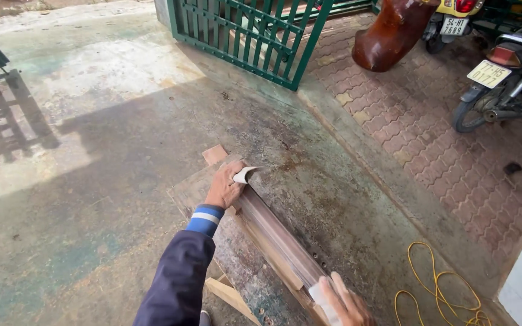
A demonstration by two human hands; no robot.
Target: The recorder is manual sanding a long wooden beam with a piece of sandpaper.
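On a rough wooden desk [196, 192] set over the concrete floor [92, 151], a long brown wood strip [279, 238] lies lengthwise, running away from the person. At its far end the left hand [225, 186] presses down, its grip closed on a folded sheet of sandpaper [243, 175]. At the near end the right hand [347, 305] rests on the strip with fingers laid flat over a pale pad [322, 300]; whether that grip clasps it cannot be told. A yellow cord [439, 290] coils on the floor to the right. Further off stand a green gate [255, 36] and two motorbikes [505, 75] on brick paving [406, 115].
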